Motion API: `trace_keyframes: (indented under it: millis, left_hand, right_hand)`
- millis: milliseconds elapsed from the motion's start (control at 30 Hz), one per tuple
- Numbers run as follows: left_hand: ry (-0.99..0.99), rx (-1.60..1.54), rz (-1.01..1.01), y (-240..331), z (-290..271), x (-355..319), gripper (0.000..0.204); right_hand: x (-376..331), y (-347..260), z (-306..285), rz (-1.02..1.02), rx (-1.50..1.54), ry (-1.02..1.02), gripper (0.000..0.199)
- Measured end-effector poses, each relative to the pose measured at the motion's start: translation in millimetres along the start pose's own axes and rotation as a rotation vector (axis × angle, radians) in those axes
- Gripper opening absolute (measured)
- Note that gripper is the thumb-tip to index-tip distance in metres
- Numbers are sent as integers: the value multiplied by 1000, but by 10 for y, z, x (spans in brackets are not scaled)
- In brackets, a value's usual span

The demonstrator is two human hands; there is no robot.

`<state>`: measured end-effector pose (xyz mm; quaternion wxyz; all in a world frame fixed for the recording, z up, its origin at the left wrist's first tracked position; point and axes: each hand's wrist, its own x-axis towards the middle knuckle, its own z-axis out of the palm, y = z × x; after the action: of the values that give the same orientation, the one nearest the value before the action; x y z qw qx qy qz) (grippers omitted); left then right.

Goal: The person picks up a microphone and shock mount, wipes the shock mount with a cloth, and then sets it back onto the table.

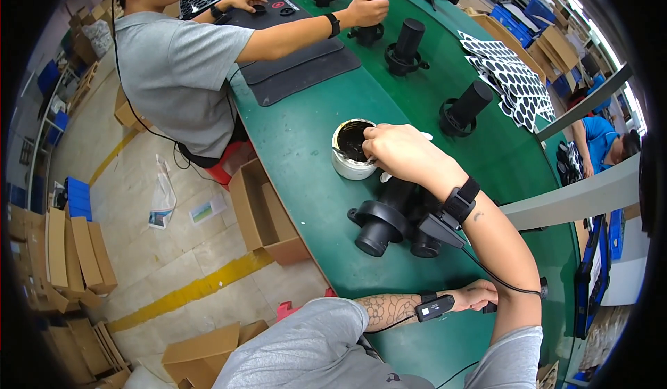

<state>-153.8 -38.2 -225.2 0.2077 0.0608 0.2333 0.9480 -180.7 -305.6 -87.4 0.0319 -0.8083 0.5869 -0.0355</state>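
Reached over the white, round tub (354,172) of glossy black paste (352,140) on the green tabletop (293,139) with right hand (399,151) curled, left hand (476,295) half-hidden, neither grip clear enough to tell, apparently scooping, and next needed a steady, drip-free lift!

Bright, with edge distortion

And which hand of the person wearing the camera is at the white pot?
The right hand; it is at the rim of the white pot. The left hand is away from it, lower in the picture, past the black parts.
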Motion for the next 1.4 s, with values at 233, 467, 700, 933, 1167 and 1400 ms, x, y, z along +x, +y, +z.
trace_keyframes:
  millis: [233, 467, 700, 933, 1167, 1400]
  left_hand:
    - [33, 40, -1, 47, 24, -27, 10]
    - [37, 6, 26, -58, -26, 44, 11]
    - [72, 834, 741, -628, -585, 187, 13]
    - [218, 152, 440, 337, 506, -783, 14]
    - [302, -167, 202, 457, 1439, -1144, 17]
    - [261, -117, 226, 398, 2171, -1303, 22]
  right_hand:
    - [-45, 64, -141, 28, 176, 4, 9]
    - [-96, 81, -230, 448, 893, 192, 19]
    - [-691, -501, -567, 583, 1695, 221, 22]
    - [-2236, -1368, -1201, 725, 1746, 595, 21]
    - [-3536, -2495, -1304, 846, 362, 1337, 22]
    - [-3836, -2831, -1080, 814, -324, 1158, 46]
